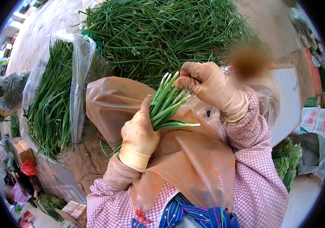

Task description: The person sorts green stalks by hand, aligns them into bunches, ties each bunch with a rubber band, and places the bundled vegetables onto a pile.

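Observation:
My left hand (139,133), in a tan glove, is wrapped round a small bunch of garlic chives (166,106) with their pale cut ends pointing up. One stem sticks out sideways to the right. The gloved fingers of my right hand (204,81) are pinched at the pale ends of this bunch; exactly which stems lie between them is hidden. Both hands are above my lap, over a translucent orange-brown plastic apron (193,152). A large heap of garlic chives (162,34) lies beyond my hands.
On the left stands a clear plastic bag (82,76) packed with long chives (50,102). A white board (287,98) is at my right, with bundled greens (286,159) below it. A brown blurred shape (250,59) covers part of the upper right. Cardboard (82,163) lies at left.

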`<state>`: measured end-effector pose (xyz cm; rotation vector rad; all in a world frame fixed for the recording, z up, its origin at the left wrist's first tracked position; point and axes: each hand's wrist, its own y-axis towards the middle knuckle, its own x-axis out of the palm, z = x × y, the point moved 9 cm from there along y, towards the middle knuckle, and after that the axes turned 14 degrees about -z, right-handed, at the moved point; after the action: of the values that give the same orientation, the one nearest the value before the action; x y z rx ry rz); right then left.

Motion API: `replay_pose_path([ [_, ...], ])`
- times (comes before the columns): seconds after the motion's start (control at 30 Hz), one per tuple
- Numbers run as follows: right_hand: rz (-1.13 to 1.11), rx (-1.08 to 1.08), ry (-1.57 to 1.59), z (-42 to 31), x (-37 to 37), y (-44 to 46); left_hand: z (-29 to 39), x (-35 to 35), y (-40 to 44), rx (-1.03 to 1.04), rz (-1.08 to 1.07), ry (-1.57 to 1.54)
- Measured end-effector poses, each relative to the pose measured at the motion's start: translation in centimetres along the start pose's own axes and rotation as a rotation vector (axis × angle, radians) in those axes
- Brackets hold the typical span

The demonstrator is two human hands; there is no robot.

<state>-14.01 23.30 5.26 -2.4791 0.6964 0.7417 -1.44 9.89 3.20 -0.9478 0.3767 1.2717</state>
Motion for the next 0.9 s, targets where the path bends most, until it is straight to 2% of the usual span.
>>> replay_pose_path([
  [0.07,0.199,-0.159,0.387,1.5,-0.8,0.0,-0.2,0.0,-0.1,-0.003,0.006,0.016],
  [0.1,0.445,-0.194,0.549,3.0,-2.1,-0.7,-0.2,-0.2,-0.2,0.001,0.026,0.007],
  [0.13,0.469,-0.135,0.641,3.8,-3.6,-1.2,-0.3,-0.4,-0.3,0.007,0.047,-0.003],
  [0.23,0.580,-0.153,0.788,7.1,-5.8,-2.0,-0.3,-0.4,-0.3,0.015,0.051,-0.017],
  [0.27,0.581,-0.151,0.785,6.7,-5.7,-2.1,-0.2,-0.4,-0.3,0.017,0.050,-0.020],
  [0.33,-0.029,-0.096,0.762,4.2,-0.6,-0.7,0.1,-0.3,-0.2,0.032,0.029,-0.019],
  [0.4,-0.143,-0.013,0.765,3.7,2.4,-0.4,0.2,-0.2,-0.2,0.026,0.027,-0.019],
  [0.47,-0.044,-0.111,0.791,3.5,2.4,-0.2,-0.1,-0.2,-0.2,0.007,0.029,-0.016],
  [0.53,0.165,-0.282,0.844,3.8,-0.4,-0.7,-0.2,-0.3,-0.2,0.035,0.054,-0.026],
  [0.57,0.324,-0.216,0.985,5.2,-1.8,-1.3,-0.3,-0.3,-0.2,0.035,0.053,-0.027],
  [0.6,0.371,-0.248,1.053,7.1,-2.9,-1.2,-0.3,-0.3,-0.1,0.034,0.053,-0.024],
  [0.67,0.398,-0.191,0.768,5.7,-4.2,-2.0,-0.4,-0.2,-0.1,0.035,0.055,-0.026],
  [0.73,0.230,-0.173,0.743,2.5,-1.5,-1.4,-0.1,-0.1,0.0,0.071,0.065,0.034],
  [0.77,0.097,-0.171,0.546,1.3,-0.1,-1.3,0.0,0.1,-0.1,0.098,0.080,0.047],
  [0.83,0.035,-0.075,0.063,0.2,1.2,-0.5,-0.1,0.5,0.1,0.118,0.126,0.110],
  [0.87,-0.088,0.016,0.109,-0.1,2.2,0.1,0.2,0.6,0.1,0.100,0.113,0.111],
  [0.9,-0.132,-0.114,0.219,1.3,4.2,1.5,0.0,0.9,0.2,0.092,0.109,0.181],
])
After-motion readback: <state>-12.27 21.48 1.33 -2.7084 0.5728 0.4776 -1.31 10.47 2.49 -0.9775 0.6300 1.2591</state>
